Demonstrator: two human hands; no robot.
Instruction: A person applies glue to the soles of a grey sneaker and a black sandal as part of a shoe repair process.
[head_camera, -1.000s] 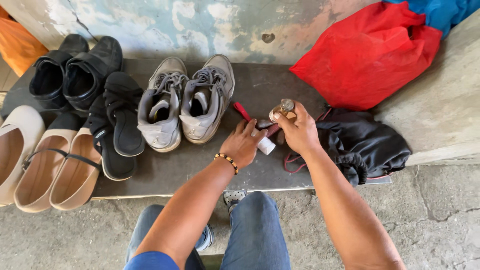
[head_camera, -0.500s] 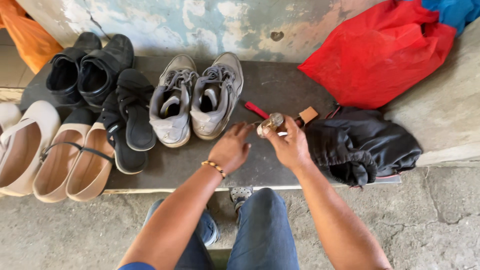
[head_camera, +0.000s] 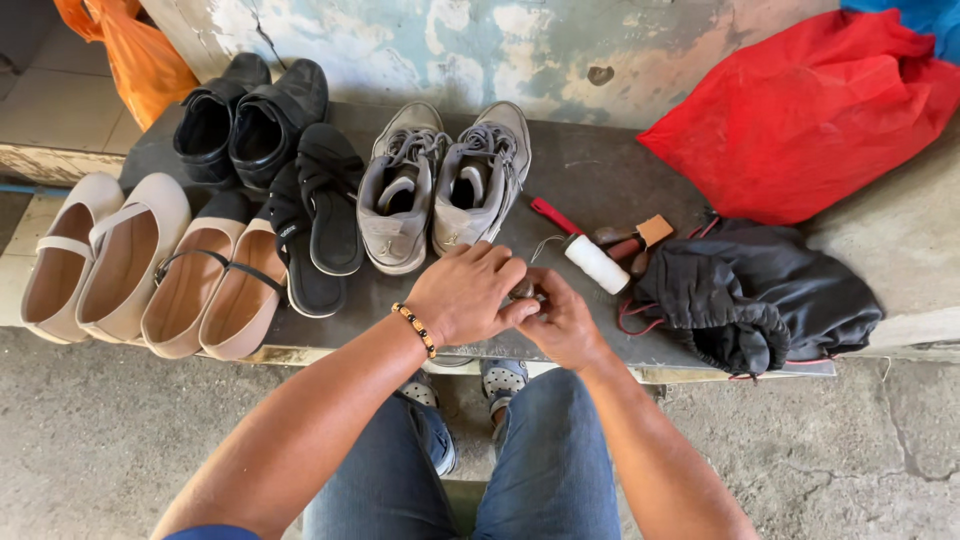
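My left hand (head_camera: 465, 295) and my right hand (head_camera: 565, 325) meet above the front edge of a dark slab bench (head_camera: 600, 170). Their fingers close together around a small round object (head_camera: 526, 291) that is almost wholly hidden between them. A beaded bracelet sits on my left wrist. Just beyond the hands lie a white spool of thread (head_camera: 597, 263), a red-handled tool (head_camera: 553, 214) and wooden-handled tools (head_camera: 640, 238). A pair of grey sneakers (head_camera: 440, 185) stands right behind my left hand.
On the left are black sandals (head_camera: 320, 215), black leather shoes (head_camera: 240, 115), and beige (head_camera: 110, 250) and tan (head_camera: 210, 285) flats. A black drawstring bag (head_camera: 750, 295) and a red bag (head_camera: 800, 110) lie on the right. An orange bag (head_camera: 140, 60) is at the far left.
Both hands have drawn back from beside the black bag toward me, to the bench's front edge, closing over the small round object. The white spool now lies on the bench.
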